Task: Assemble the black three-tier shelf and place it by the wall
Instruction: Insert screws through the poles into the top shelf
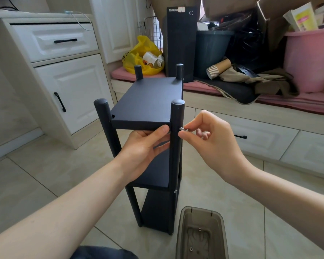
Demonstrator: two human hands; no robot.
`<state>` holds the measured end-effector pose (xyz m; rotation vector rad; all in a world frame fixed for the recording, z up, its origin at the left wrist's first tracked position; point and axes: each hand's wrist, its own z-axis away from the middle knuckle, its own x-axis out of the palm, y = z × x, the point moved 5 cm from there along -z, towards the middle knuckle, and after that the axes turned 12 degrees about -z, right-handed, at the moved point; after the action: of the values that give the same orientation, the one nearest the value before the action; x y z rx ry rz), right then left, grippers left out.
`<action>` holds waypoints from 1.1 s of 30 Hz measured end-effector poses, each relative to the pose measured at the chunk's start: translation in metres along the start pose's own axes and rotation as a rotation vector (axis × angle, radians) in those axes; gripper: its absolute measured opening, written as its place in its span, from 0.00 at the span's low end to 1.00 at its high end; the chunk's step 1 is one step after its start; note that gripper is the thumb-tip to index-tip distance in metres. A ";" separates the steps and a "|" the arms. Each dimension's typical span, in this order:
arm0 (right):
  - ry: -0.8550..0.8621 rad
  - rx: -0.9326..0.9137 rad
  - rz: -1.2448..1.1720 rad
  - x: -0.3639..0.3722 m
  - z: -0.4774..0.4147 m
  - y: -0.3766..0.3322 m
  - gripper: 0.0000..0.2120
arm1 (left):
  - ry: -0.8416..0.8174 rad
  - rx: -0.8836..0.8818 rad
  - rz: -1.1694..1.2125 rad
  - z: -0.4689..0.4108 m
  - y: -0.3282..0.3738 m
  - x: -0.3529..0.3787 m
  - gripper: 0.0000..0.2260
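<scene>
The brown tub [200, 217] sits close by me. The black shelf [150, 101] stands on the floor. My left hand [144, 148] grips its top board. My right hand [211, 139] pinches a screw [183, 129] at the front post [176, 152]. I should keep the screw straight and turn slowly.

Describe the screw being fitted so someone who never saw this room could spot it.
Find the black three-tier shelf on the tiled floor. At its near right post, level with the top tier, the right hand pinches a small silver screw. Unlike the lower screw, fingers hold it.
</scene>
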<state>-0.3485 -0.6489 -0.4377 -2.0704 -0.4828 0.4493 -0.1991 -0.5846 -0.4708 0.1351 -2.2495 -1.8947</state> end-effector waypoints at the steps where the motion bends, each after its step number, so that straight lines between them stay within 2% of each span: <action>1: -0.001 -0.003 0.004 0.000 0.000 0.000 0.14 | -0.002 0.003 0.003 0.000 0.000 0.000 0.11; 13: 0.057 -0.054 0.123 0.003 0.002 -0.004 0.15 | 0.000 0.004 0.002 0.001 0.000 0.000 0.10; 21: 0.027 -0.026 0.026 0.002 0.002 0.000 0.15 | -0.022 0.014 0.004 -0.001 -0.001 -0.001 0.11; 33: 0.062 0.005 0.042 0.003 -0.002 -0.003 0.14 | -0.022 0.008 0.006 -0.001 -0.004 -0.002 0.12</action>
<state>-0.3460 -0.6473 -0.4345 -2.0861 -0.4015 0.4092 -0.1973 -0.5860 -0.4745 0.1097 -2.2694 -1.8930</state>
